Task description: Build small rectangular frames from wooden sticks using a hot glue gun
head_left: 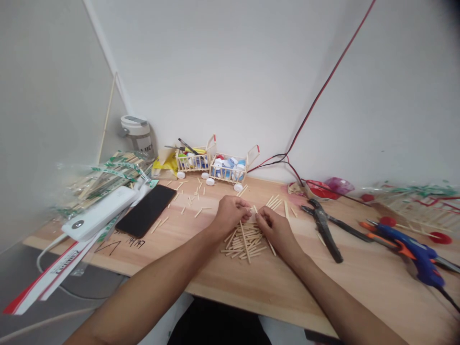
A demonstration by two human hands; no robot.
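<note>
Close together over the middle of the table, my two hands are both closed. My left hand (232,213) has its thumb and fingers pinched; whatever it grips is too small to make out. Thumb and forefinger of my right hand (276,226) pinch a short wooden stick (255,209) in the gap between the hands. Directly beneath them lies a loose pile of cut wooden sticks (244,242), partly hidden by the hands. More sticks (273,202) fan out just behind my right hand.
Two small stick-built carts (192,163) (228,170) with bottle caps stand at the back. A phone (146,211), white power strip (98,213) and bagged sticks (108,175) lie left. Pliers (325,230) and a blue glue gun (413,254) lie right. Short offcuts (197,212) are scattered.
</note>
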